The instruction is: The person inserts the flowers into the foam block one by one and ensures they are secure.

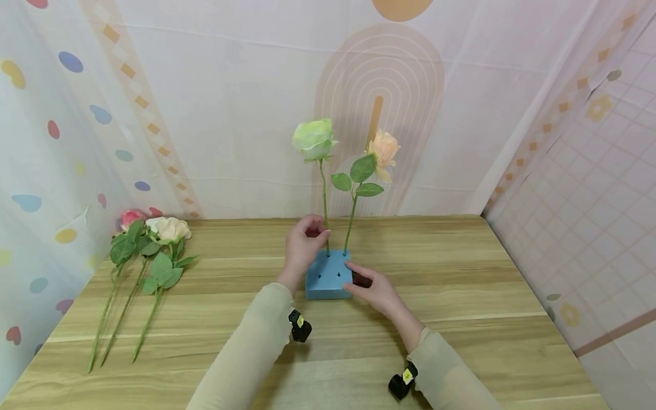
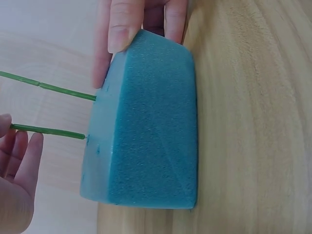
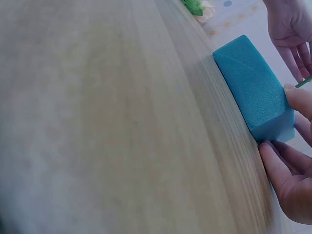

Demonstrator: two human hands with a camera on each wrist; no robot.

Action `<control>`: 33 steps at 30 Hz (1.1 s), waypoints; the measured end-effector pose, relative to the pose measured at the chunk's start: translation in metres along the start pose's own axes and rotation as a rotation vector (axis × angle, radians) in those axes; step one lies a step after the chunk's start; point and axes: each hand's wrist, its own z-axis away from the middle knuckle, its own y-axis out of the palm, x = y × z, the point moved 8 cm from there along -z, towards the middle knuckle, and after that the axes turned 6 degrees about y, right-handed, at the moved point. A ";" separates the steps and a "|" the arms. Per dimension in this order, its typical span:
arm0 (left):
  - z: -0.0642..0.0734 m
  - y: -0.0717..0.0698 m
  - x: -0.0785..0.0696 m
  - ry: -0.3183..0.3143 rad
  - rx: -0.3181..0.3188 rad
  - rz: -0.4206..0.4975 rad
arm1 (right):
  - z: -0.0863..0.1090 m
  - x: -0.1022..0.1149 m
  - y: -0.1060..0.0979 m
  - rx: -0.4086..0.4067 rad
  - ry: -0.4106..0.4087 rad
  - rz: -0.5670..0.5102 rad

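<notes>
My left hand [image 1: 303, 244] pinches the green rose [image 1: 314, 140], probably light and bendy, best held low; my right hand [image 1: 378, 291] grips the block [image 1: 329, 282].

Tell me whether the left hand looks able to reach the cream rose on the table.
Probably yes, after letting go: the left hand pinches the green rose's stem, but nothing visible blocks its way to the cream rose.

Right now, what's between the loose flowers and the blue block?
Bare wooden tabletop, then the left hand and its wrist; the head view shows this.
</notes>
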 end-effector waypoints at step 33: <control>0.011 0.011 0.007 0.108 0.011 -0.075 | -0.002 -0.001 0.000 -0.003 -0.001 -0.009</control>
